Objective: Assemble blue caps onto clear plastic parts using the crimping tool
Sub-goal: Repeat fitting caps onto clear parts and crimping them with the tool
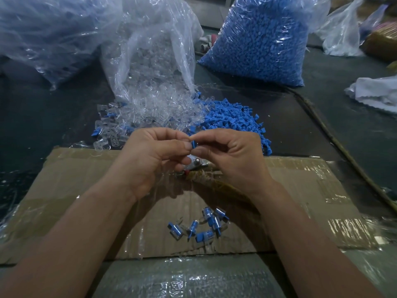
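In the head view, a single blue cap [194,144] is held above the far edge of a flattened cardboard sheet [81,168], between the two hands. The left hand [154,155] is seen with its fingers curled and its thumb and forefinger pinched on one side of the cap. The right hand [232,155] is curled the same way, and its thumb and forefinger tips are pressed to the cap's other side. Whether a clear part is also held within the fingers cannot be told.

Just below the hands, the metal head of the crimping tool [196,163] is seen lying on the cardboard, with its taped handle partly hidden by the right wrist. Nearer the person, a small cluster of assembled pieces [199,225] is scattered on the sheet, each a clear body with a blue cap.

Beyond the cardboard, a heap of clear plastic parts [154,108] is spilled from an open transparent bag [150,46] onto the dark table [43,117]. A pile of loose blue caps [232,121] is heaped just beside it to the right. Further back, a full bag of blue caps [264,39] is stood upright, and a white cloth [376,91] is laid at the right edge.
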